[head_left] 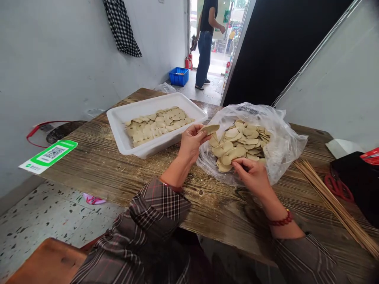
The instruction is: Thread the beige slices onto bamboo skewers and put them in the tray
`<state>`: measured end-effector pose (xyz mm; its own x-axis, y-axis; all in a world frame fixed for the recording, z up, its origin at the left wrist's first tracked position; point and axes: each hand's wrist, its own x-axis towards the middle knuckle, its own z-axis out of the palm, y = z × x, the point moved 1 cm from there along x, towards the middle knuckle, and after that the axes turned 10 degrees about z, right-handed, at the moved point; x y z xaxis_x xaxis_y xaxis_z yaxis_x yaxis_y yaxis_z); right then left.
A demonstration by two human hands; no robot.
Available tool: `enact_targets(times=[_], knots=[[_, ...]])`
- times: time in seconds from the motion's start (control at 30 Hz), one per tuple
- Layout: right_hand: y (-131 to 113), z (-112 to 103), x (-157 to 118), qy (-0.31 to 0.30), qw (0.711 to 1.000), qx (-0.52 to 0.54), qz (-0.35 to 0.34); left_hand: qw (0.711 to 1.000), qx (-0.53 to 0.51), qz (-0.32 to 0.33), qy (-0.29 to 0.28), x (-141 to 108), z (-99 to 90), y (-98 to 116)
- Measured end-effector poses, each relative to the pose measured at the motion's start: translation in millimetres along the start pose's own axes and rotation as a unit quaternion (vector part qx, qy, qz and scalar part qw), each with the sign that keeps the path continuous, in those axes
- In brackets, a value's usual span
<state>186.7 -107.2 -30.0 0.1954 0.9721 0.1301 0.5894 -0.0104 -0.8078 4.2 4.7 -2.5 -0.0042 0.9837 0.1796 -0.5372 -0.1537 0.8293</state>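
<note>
My left hand is closed on a thin, flat beige slice, held up between the white tray and the plastic bag. A thin stick seems to show just below that slice. At the front of the pile of beige slices, my right hand pinches the edge of one slice. The pile lies in an opened clear plastic bag. Left of the bag, a white tray contains rows of overlapping slices with stick pieces showing through them.
Thin wooden sticks lie in a bundle at the right, beside red-handled scissors and a black cloth or bag. A green-and-white QR card sits at the table's left edge. Beyond the table, a person stands near a blue crate.
</note>
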Motion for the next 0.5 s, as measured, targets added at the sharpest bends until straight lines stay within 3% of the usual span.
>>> enact_targets(times=[0.5], knots=[[-2.3, 1.5, -2.1, 0.023, 0.999, -0.003, -0.041, 0.996, -0.033, -0.078, 0.012, -1.8, 2.0, -1.0]])
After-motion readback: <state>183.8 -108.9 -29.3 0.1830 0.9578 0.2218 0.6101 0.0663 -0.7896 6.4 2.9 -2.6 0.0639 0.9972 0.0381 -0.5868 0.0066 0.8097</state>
